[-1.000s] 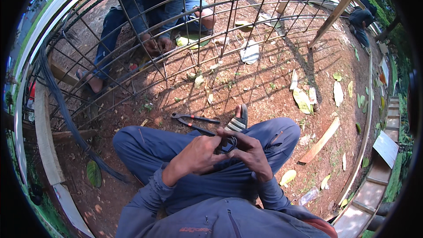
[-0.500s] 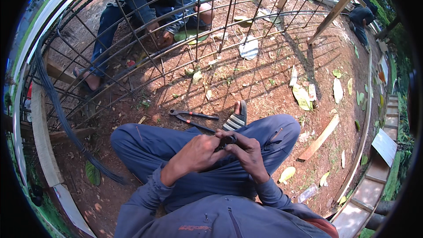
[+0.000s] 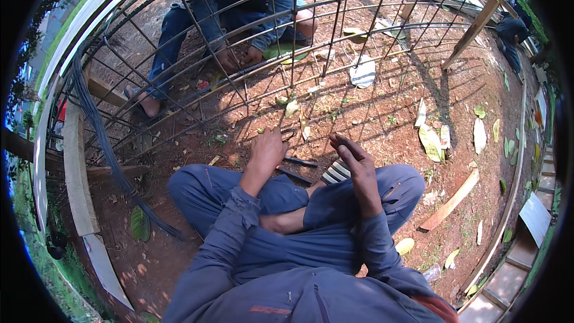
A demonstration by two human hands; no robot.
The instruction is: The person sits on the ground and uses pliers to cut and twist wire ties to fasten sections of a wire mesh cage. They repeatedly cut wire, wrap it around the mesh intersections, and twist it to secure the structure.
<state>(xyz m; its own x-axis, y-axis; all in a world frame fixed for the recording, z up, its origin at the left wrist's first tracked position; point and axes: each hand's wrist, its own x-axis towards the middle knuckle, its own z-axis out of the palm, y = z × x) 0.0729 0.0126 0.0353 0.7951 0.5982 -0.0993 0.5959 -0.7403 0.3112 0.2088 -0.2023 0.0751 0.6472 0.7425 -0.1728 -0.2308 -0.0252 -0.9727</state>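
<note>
My left hand point(image 3: 268, 151) is stretched forward over the ground, its fingers curled around a small dark loop point(image 3: 289, 136) that I cannot make out fully. Under that hand lie steel pincers; their black handles point(image 3: 300, 162) with an orange band stick out to the right, and their jaws are hidden. My right hand point(image 3: 357, 164) hovers above my right knee, palm turned inward, fingers stretched forward and nothing visible in them. The two hands are apart. A striped sandal point(image 3: 336, 172) on my foot shows between them.
A cage of steel bars point(image 3: 246, 87) arches across the front. Behind it another person's hands point(image 3: 239, 60) work near the ground. A bundle of dark wire point(image 3: 110, 149) hangs at the left beside a wooden board point(image 3: 81, 173). Leaves and a wood strip point(image 3: 451, 200) lie to the right.
My hands, together before over my lap on a small dark thing, have moved apart and forward. The left now covers the pincers' jaws. The whole view has shifted slightly.
</note>
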